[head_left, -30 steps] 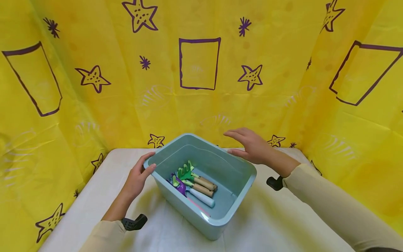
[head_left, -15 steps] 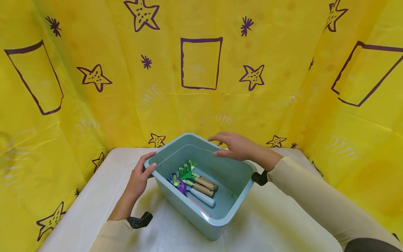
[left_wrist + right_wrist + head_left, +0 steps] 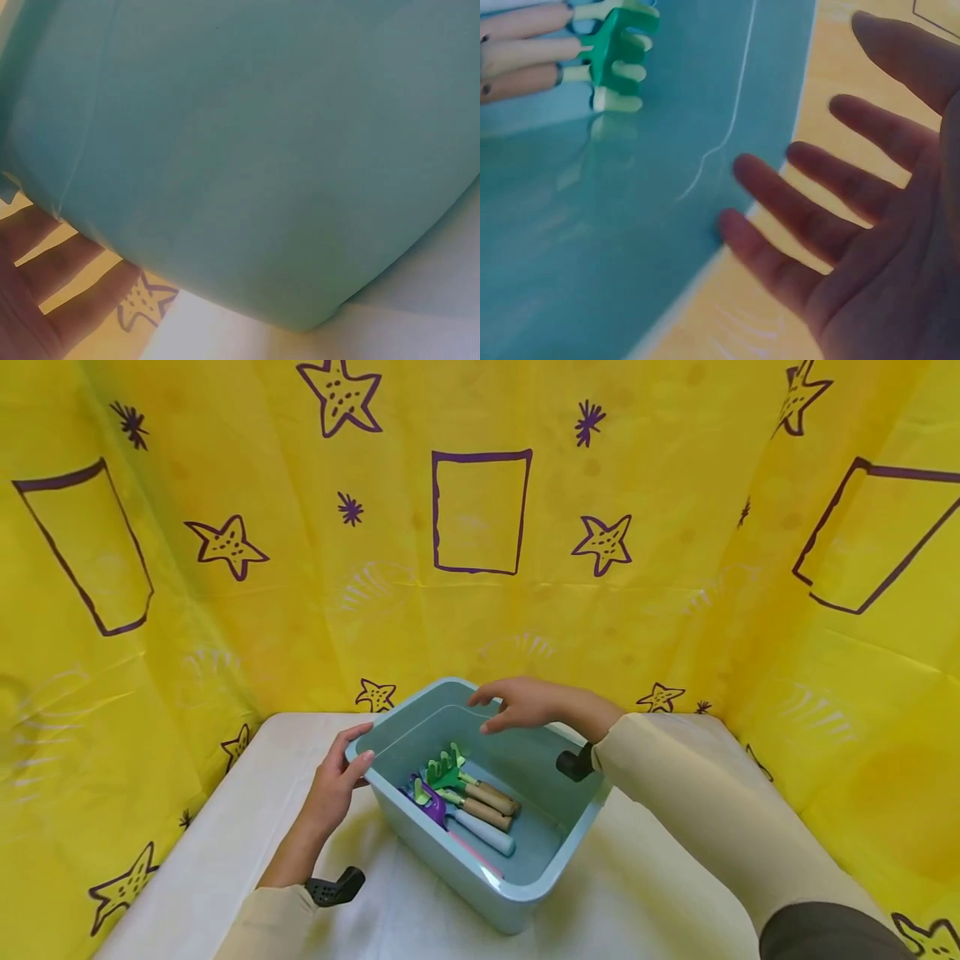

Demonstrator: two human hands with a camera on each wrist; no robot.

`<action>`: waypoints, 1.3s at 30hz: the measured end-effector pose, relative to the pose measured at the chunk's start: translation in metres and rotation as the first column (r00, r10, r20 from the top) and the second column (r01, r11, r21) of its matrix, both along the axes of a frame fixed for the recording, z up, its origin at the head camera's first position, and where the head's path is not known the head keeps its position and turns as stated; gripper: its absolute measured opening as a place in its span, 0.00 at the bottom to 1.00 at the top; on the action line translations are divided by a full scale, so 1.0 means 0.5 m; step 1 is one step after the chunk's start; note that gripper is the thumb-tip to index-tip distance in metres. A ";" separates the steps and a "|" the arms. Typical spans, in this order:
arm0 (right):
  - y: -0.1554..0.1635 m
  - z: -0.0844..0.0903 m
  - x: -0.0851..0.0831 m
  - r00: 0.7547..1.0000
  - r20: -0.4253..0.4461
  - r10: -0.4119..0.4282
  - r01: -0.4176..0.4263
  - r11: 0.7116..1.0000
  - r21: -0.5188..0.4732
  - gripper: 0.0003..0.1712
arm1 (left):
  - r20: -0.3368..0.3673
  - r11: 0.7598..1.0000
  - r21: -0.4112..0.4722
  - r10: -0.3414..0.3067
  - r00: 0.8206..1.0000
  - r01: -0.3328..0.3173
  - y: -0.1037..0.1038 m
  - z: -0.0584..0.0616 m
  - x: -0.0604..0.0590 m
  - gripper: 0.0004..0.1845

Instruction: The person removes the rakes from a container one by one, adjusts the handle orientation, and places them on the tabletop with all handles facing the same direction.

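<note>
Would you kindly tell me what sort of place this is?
Probably a small recording booth, judging by the yellow curtain on three sides, the white-covered table and the black wrist devices.

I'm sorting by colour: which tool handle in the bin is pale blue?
The pale blue handle, just below the brown handles in the head view; those look wooden.

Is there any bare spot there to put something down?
Yes. Inside the tub, the floor is bare between the handles and the right-hand end wall. The white table has bare room right of the tub, below the right sleeve, and left, between the left forearm and yellow cloth. It's crowded along the tub's near-left wall, where the tools lie bunched.
</note>
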State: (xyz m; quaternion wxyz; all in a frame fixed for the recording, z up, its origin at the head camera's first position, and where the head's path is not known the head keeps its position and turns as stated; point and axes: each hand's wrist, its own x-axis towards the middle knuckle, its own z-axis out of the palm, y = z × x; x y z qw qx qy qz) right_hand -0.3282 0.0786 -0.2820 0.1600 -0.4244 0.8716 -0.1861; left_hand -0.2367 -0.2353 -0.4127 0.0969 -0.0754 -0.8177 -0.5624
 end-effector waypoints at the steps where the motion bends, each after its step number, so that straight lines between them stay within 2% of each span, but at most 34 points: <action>1: -0.007 -0.002 -0.003 1.000 0.018 -0.004 0.004 1.000 0.007 0.29 | 0.000 1.000 -0.001 0.003 1.000 -0.003 0.001 -0.001 0.000 0.26; 4: -0.024 -0.011 -0.009 0.997 0.077 -0.003 0.001 1.000 0.019 0.29 | 0.004 1.000 -0.009 0.006 1.000 -0.006 0.004 -0.001 0.000 0.26; 7: -0.038 -0.023 -0.014 0.984 0.172 -0.035 0.032 0.999 0.025 0.30 | 0.001 1.000 -0.012 0.005 1.000 -0.005 0.006 -0.002 0.000 0.25; 11: -0.049 -0.044 -0.022 0.945 0.318 -0.076 0.077 0.997 0.008 0.29 | -0.012 1.000 0.001 -0.007 1.000 0.007 0.010 -0.002 0.000 0.25; 15: -0.061 -0.069 -0.028 0.908 0.408 -0.091 0.102 0.995 -0.006 0.29 | -0.017 1.000 0.010 -0.011 1.000 0.011 0.011 -0.004 -0.001 0.25; 21: -0.080 -0.121 -0.035 0.880 0.463 -0.107 0.121 0.993 -0.001 0.30 | -0.013 1.000 0.013 0.000 1.000 0.000 0.009 -0.008 -0.002 0.24; 27: -0.079 -0.152 -0.038 0.815 0.553 -0.172 0.174 0.983 0.050 0.32 | -0.031 1.000 0.017 -0.008 0.999 0.009 0.010 -0.007 -0.006 0.24; 33: -0.081 -0.171 -0.037 0.760 0.607 -0.233 0.152 0.971 0.183 0.37 | -0.007 1.000 0.010 0.005 1.000 -0.005 0.007 0.000 0.001 0.25; 36: -0.084 -0.180 -0.036 0.735 0.620 -0.276 0.143 0.956 0.257 0.35 | 0.002 1.000 0.010 0.005 1.000 -0.005 0.005 0.002 0.002 0.25; 38: -0.086 -0.184 -0.034 0.727 0.623 -0.289 0.131 0.949 0.287 0.32 | 0.003 1.000 0.013 0.001 1.000 -0.001 0.004 0.002 0.001 0.26; 39: -0.087 -0.185 -0.033 0.722 0.627 -0.292 0.126 0.947 0.296 0.31 | 0.008 1.000 0.015 0.000 1.000 0.000 0.008 0.010 0.006 0.26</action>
